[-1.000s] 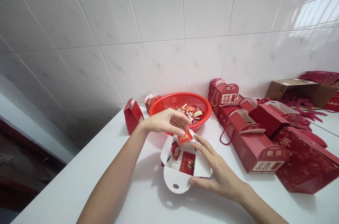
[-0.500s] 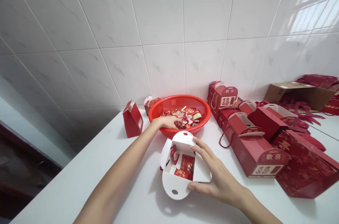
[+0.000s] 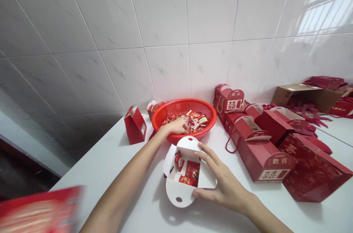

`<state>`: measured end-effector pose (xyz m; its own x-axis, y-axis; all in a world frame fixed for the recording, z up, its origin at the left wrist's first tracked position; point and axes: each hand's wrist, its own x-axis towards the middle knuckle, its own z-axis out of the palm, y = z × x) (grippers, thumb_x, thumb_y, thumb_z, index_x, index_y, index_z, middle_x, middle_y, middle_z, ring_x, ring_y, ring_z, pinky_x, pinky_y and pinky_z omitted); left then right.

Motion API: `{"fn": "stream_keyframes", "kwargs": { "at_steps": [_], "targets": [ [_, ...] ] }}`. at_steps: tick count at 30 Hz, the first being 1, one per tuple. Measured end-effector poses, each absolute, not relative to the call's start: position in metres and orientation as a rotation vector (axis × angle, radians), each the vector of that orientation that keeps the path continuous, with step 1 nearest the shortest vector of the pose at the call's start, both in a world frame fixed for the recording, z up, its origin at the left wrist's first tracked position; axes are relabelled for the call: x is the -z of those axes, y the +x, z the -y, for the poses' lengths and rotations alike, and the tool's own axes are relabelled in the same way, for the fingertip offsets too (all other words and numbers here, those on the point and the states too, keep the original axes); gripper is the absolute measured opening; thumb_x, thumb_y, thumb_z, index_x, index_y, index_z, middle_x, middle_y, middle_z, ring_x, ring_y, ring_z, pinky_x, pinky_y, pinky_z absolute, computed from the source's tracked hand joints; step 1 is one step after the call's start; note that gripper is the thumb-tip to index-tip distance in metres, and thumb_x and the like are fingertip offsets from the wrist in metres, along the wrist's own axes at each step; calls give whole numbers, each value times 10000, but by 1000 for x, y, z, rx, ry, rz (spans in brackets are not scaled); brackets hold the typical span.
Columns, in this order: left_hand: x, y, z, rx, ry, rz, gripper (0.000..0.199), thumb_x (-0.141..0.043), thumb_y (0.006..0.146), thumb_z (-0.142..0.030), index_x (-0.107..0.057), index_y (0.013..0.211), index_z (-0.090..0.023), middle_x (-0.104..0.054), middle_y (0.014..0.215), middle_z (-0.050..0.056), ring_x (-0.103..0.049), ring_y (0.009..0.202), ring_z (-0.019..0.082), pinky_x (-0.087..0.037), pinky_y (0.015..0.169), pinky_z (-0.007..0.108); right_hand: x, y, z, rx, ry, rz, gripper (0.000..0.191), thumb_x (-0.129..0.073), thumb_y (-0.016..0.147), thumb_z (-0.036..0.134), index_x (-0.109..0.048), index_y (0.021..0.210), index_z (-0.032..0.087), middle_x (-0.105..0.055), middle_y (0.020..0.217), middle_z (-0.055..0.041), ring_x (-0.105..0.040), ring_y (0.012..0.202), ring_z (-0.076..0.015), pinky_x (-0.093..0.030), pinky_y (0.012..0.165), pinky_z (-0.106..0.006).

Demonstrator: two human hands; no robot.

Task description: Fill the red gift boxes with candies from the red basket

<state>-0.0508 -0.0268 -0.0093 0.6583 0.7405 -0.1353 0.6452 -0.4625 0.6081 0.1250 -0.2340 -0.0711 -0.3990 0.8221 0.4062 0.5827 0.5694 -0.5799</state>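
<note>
My left hand reaches over the near rim of a red plastic basket of small wrapped candies. Its fingers curl down among the wrappers, and what they hold, if anything, is hidden. With thumb and fingers spread along the right side, my right hand grips an open candy box that has white inner walls and rounded flaps with holes. Inside the box lie a red packet and a small red wrapped piece.
Red gift boxes and a larger red bag crowd the right. One closed red box stands left of the basket. A cardboard carton sits behind right. A blurred red packet shows at lower left.
My left hand has shifted slightly within the basket, its fingers now more curled. The blurred red packet has come into view at lower left. My right hand stays on the box.
</note>
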Motion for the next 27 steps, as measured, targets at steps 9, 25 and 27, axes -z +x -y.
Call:
{"fn": "stream_keyframes", "kwargs": {
  "at_steps": [9, 25, 27],
  "targets": [
    [7, -57, 34, -640, 1972, -1088, 156, -577, 663, -289, -564, 554, -179, -544, 548, -27, -477, 526, 120, -357, 514, 230, 72, 126, 233, -447, -1152, 2116, 759, -693, 852, 528, -387, 1470, 211, -253, 1624, -195, -291, 1497, -312, -370, 1173, -474],
    [2, -39, 67, -1096, 1442, -921, 409, -761, 605, -402, -419, 558, -183, -472, 541, -67, -486, 514, 78, -445, 534, 201, 71, 132, 228, -455, -1195, 2042, 752, -686, 836, 578, -422, 1428, 198, -244, 1628, -193, -287, 1497, -325, -356, 1180, -501],
    [1, -40, 68, -1104, 1428, -933, 415, -803, 587, -415, -466, 573, -174, -507, 562, -58, -518, 535, 86, -464, 544, 211, 71, 133, 228, -452, -1199, 2039, 735, -682, 841, 573, -423, 1426, 209, -237, 1632, -184, -284, 1498, -324, -352, 1179, -514]
  ]
}}
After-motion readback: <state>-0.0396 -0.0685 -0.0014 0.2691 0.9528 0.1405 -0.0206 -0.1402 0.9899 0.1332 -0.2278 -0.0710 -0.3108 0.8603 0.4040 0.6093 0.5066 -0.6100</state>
